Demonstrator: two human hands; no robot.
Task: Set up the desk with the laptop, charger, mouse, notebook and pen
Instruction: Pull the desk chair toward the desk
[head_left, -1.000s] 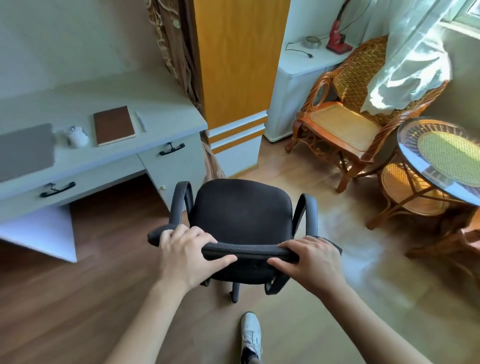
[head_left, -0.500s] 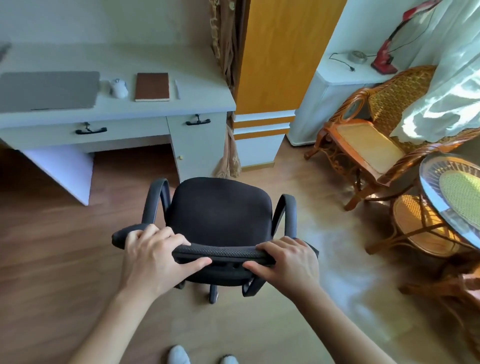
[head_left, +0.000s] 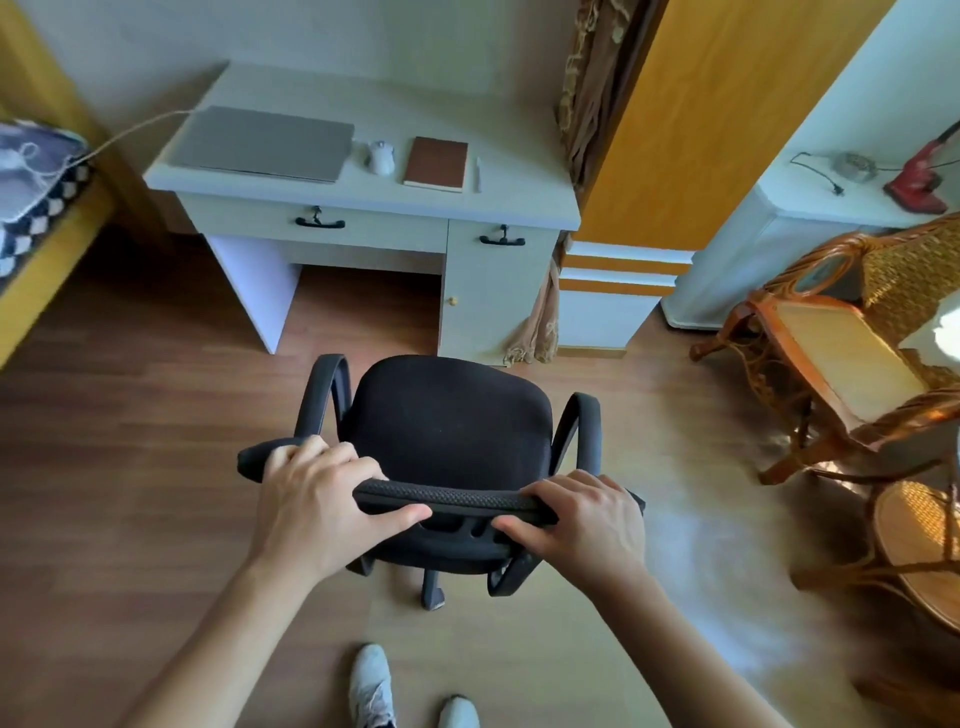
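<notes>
- Chair (head_left: 449, 415), black, on the wood floor (head_left: 130, 441) facing the bench (head_left: 519, 202), apart from it.
- Left hand (head_left: 317, 506): fingers curled over the top of the chair's backrest, thumb beneath.
- Right hand (head_left: 584, 519): fingers wrapped round the same edge, gripping it.
- Bench top, left to right: closed laptop (head_left: 265, 143), mouse (head_left: 381, 157), notebook (head_left: 436, 163), pen (head_left: 478, 174), side by side.
- Cable (head_left: 130, 130) runs from the laptop's left side towards the bed (head_left: 47, 208).
- Shoes (head_left: 371, 686) below the chair.
</notes>
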